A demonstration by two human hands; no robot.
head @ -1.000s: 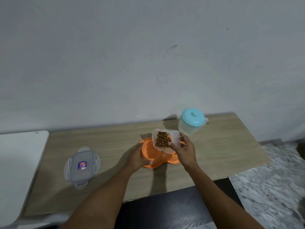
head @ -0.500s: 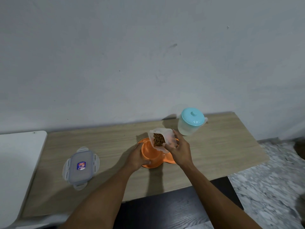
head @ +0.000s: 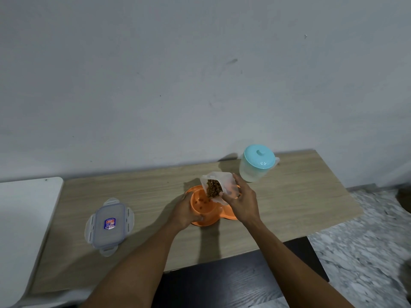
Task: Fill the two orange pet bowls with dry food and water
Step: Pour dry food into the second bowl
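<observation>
Orange pet bowls (head: 205,215) sit on the wooden table (head: 289,203), joined side by side, a little right of the middle and close to the near edge. Nearest to me are my two bare arms, reaching out over a dark floor and the table edge.

My left hand (head: 183,213) is wrapped around the near left side of the left bowl, fingers curled tight on its rim. My right hand (head: 243,203) is closed around a clear plastic tub (head: 222,185). I hold the tub tipped to the left, with its open mouth low over the left bowl. Brown dry food (head: 213,188) is piled at the low side of the tub. A few brown bits (head: 201,201) are already in the left bowl. My right hand covers most of the right bowl, so I cannot tell what is in it.

Off to the left, well apart from the bowls, the tub's clear lid (head: 110,225) lies flat on the table. It has snap flaps on its sides and a small blue and red sticker in the middle.

Farther back and to the right of the bowls stands a see-through jug (head: 258,166) with a light blue lid. It is near the wall.

On the far left is a white table (head: 20,218), right next to the wooden one. Behind it all is a plain grey wall (head: 200,74). On the right the floor (head: 367,252) is grey and white, like marble.
</observation>
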